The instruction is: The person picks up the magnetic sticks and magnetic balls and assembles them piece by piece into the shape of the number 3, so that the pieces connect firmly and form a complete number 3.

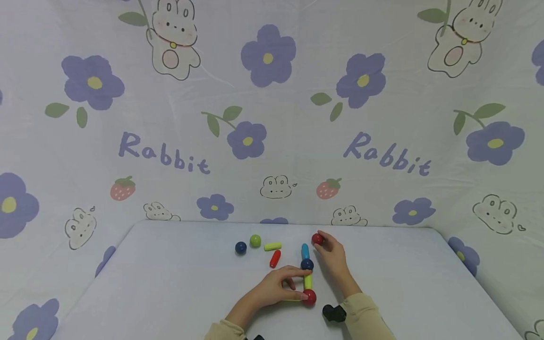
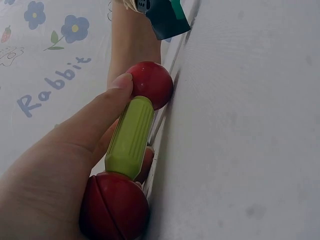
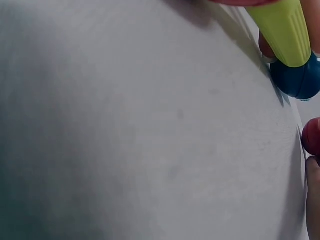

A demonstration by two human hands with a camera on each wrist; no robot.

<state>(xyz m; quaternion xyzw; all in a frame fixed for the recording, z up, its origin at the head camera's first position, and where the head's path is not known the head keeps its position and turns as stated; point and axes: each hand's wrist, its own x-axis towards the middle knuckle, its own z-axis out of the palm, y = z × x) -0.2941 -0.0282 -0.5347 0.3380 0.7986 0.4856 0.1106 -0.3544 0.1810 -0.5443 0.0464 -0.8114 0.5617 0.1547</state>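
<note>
My left hand (image 1: 272, 287) holds a chain of toy balls and rods on the table. Its thumb presses a red ball (image 1: 309, 297), and a finger reaches the dark blue ball (image 1: 307, 264). Between these balls runs a yellow-green rod (image 1: 308, 282); a light blue rod (image 1: 305, 251) extends beyond the blue one. From the thumb's ball (image 2: 152, 85), another yellow-green rod (image 2: 131, 136) leads to a second red ball (image 2: 115, 206), which the hand hides in the head view. Near the light blue rod's far end, my right hand (image 1: 335, 259) grips a separate red ball (image 1: 317, 239).
Left of the chain lie a loose dark blue ball (image 1: 241, 248), a green ball (image 1: 255, 241), a yellow-green rod (image 1: 273, 246) and a red rod (image 1: 275, 259). The white table (image 1: 170, 283) ends at a patterned cloth (image 1: 297, 118) behind.
</note>
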